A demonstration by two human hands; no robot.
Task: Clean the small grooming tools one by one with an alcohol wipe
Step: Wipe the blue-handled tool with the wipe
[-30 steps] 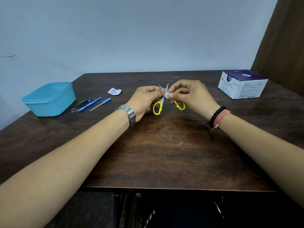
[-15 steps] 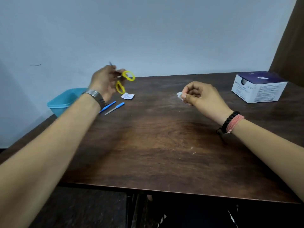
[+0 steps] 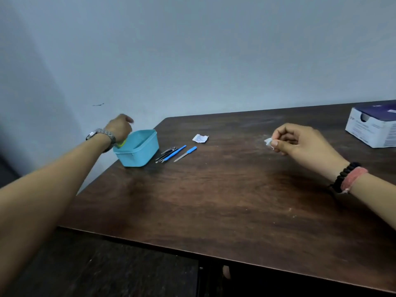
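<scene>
My left hand [image 3: 119, 127] hovers over the left rim of the light blue tub [image 3: 141, 156], and the yellow scissors [image 3: 121, 144] show just below its fingers, dipping into the tub; the blades are hidden. My right hand [image 3: 300, 144] is raised over the table's right half and pinches a small folded white alcohol wipe [image 3: 268, 142] between thumb and forefinger. Right of the tub lie dark metal tweezers and clippers [image 3: 168, 152], a thin blue-handled tool [image 3: 176, 152] and a blue-handled nail file [image 3: 186, 153].
A torn white wipe wrapper [image 3: 200, 138] lies behind the tools. A white and purple box [image 3: 372, 129] stands at the far right. The dark wooden table [image 3: 214, 200] ends close to the wall at left, and its front edge runs across the lower frame.
My left hand carried the yellow scissors away from the wipe, leftward, down to the blue tub. My right hand kept the wipe and stayed near the table's middle right.
</scene>
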